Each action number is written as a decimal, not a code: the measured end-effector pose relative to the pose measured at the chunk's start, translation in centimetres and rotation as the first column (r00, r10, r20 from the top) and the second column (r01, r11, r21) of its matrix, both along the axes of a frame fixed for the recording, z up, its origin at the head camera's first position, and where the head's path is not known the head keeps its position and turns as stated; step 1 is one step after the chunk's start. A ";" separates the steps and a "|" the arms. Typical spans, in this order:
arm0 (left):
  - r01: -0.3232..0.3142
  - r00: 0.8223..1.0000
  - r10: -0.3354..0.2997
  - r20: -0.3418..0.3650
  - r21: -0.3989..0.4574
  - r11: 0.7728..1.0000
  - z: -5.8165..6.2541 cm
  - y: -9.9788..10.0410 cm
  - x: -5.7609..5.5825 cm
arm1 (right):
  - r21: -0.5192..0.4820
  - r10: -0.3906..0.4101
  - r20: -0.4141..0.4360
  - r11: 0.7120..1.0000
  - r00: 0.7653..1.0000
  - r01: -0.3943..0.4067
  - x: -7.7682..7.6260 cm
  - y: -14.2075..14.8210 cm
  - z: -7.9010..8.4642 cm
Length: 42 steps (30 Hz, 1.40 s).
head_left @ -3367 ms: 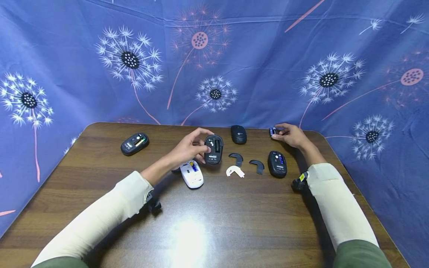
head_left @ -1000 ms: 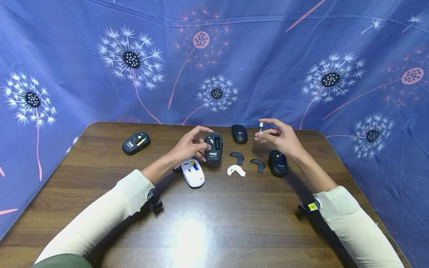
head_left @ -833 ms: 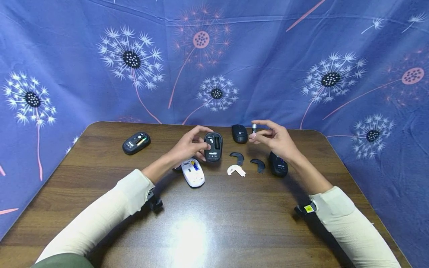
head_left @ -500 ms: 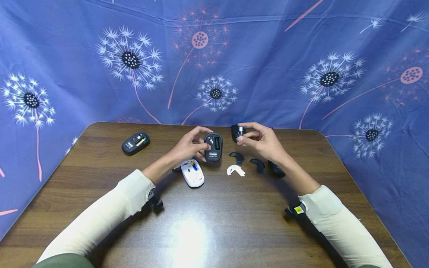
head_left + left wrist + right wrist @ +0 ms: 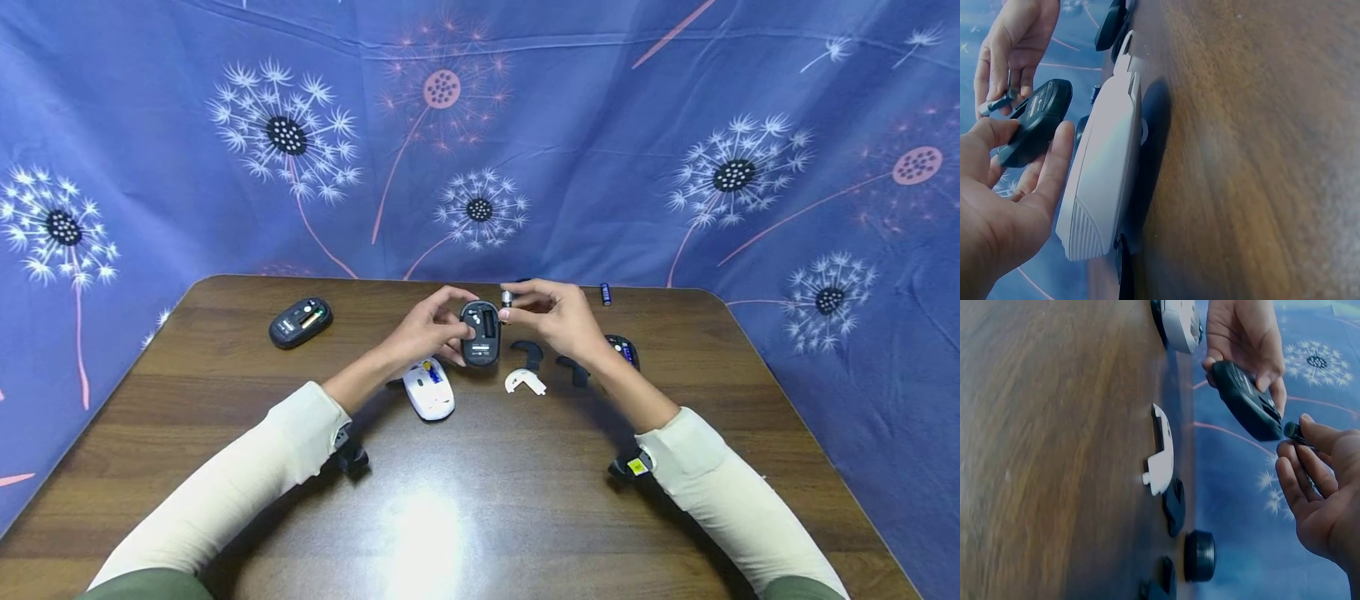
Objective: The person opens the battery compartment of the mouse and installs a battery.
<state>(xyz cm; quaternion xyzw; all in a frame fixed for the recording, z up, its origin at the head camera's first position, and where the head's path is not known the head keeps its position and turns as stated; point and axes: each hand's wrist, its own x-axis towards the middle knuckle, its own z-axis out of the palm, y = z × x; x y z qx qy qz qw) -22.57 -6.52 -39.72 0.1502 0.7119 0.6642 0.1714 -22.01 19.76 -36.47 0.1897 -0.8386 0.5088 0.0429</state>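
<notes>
My left hand holds a black computer mouse above the table, its underside facing me and its battery slot open. Between thumb and fingers, my right hand pinches a small battery just right of the mouse's upper edge. In the right wrist view, the battery is close to the end of the mouse; whether they touch I cannot tell. Below my left hand lies a white mouse, bottom up, with a blue battery in its slot.
Black covers and a white cover lie mid-table. Another black mouse rests at left with its slot uncovered. My right arm partly hides a mouse. A blue battery lies near the back edge.
My right hand has picked up a battery at the back right and carried it left to the held mouse. Another battery is uncovered there. My left hand has barely moved.
</notes>
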 end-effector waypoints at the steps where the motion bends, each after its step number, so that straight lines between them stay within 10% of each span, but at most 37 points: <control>1: 0.000 1.000 0.000 0.004 0.005 1.000 0.0 0.0 0.0 | -0.012 0.006 -0.009 1.000 1.000 -0.006 0.0 -0.3 -0.1; 17: 0.009 1.000 -0.010 0.029 0.021 1.000 0.5 0.5 0.1 | 0.107 -0.016 -0.168 0.994 0.986 0.034 0.1 -1.8 -1.5; 23: -0.004 1.000 0.004 0.001 0.017 1.000 0.5 0.5 0.0 | -0.070 -0.017 0.101 0.997 0.995 0.024 0.1 -1.7 -1.6; 28: -0.018 0.999 0.018 -0.031 -0.022 1.000 0.5 0.3 0.0 | -0.265 0.120 0.479 0.964 0.870 0.013 -0.1 -1.8 -1.5; 33: -0.013 0.998 0.010 -0.061 -0.048 0.999 0.5 0.3 0.0 | -0.318 0.209 0.615 0.948 0.760 -0.003 -0.2 -2.1 -1.5; 38: -0.021 0.994 0.013 -0.105 -0.079 0.997 0.4 0.5 0.1 | -0.336 0.199 0.642 0.941 0.740 0.039 -0.2 -2.5 -1.7; 42: -0.016 0.994 0.006 -0.106 -0.089 0.996 0.4 0.6 0.1 | -0.298 0.152 0.607 0.953 0.780 0.047 0.0 -2.9 -1.9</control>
